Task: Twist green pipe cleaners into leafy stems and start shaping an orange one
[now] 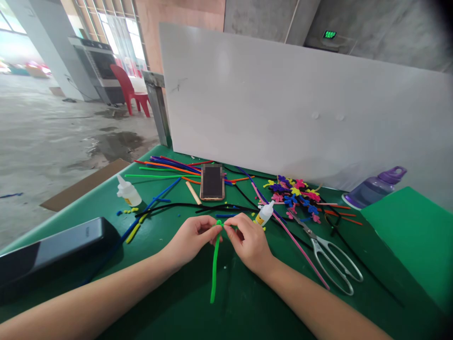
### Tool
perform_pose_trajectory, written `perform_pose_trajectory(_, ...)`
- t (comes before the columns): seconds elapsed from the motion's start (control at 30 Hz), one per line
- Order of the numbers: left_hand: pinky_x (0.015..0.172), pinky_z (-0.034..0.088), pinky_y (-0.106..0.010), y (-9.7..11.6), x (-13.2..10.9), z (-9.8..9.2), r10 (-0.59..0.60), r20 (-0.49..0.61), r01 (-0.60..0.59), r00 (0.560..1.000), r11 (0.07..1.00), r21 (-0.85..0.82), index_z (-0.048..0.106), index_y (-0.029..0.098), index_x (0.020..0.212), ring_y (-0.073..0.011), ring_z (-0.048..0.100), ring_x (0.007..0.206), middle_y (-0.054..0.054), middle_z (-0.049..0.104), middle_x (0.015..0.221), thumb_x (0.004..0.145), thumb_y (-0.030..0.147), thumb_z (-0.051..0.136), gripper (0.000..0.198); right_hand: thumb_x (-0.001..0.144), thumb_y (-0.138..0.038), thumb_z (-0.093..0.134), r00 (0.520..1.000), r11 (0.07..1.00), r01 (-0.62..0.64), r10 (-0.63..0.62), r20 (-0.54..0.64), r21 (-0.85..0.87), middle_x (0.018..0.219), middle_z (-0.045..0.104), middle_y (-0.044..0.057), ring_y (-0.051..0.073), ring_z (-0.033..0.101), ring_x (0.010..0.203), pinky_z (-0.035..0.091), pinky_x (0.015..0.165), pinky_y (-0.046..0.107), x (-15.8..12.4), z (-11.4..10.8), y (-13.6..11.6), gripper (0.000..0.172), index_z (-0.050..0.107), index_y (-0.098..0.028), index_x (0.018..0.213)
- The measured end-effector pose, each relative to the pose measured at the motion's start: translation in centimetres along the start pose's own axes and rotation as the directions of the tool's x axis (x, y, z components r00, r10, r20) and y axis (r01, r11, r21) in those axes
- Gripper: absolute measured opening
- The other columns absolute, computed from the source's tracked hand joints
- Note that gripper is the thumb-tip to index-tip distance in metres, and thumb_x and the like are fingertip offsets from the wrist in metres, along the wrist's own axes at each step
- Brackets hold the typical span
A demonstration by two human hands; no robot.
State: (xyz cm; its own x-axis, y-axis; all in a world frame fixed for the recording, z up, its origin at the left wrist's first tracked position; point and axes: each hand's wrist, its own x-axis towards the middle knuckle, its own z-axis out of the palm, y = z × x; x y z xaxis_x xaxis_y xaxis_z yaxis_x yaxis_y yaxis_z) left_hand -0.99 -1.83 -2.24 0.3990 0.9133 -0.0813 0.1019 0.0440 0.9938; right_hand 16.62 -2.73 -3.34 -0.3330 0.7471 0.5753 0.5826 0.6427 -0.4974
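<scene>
A bright green pipe cleaner hangs from between my two hands, its top end curled into a small loop. My left hand pinches it near that loop with thumb and forefinger. My right hand is closed at the right side of the loop, thumb and forefinger pressed together on the pipe cleaner's top end. Just beyond my right hand a small white glue bottle lies tilted. Metal scissors rest open to the right. Behind them is a pile of pipe-cleaner flowers in several colours.
Loose pipe cleaners and a phone lie at the back. Another glue bottle stands at left, near a dark grey device. A purple-capped water bottle and a green board are at right. A white panel bounds the table's back.
</scene>
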Motion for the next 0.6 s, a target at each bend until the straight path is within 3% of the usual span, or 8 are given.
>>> perform_pose_trajectory(0.6, 0.062, 0.041, -0.023, -0.44, 0.14, -0.06, 0.021, 0.037, -0.021, 0.999, 1.0, -0.009, 0.059, 0.014, 0.076, -0.0124, 0.053, 0.062, -0.001, 0.063, 0.067, 0.081, 0.034, 0.057, 0.021, 0.09, -0.02, 0.048, 1.0, 0.999, -0.021, 0.021, -0.005, 0.035, 0.08, 0.059, 0.003, 0.013, 0.056, 0.07, 0.041, 0.061, 0.024, -0.01, 0.05, 0.05, 0.009, 0.057, -0.018, 0.089)
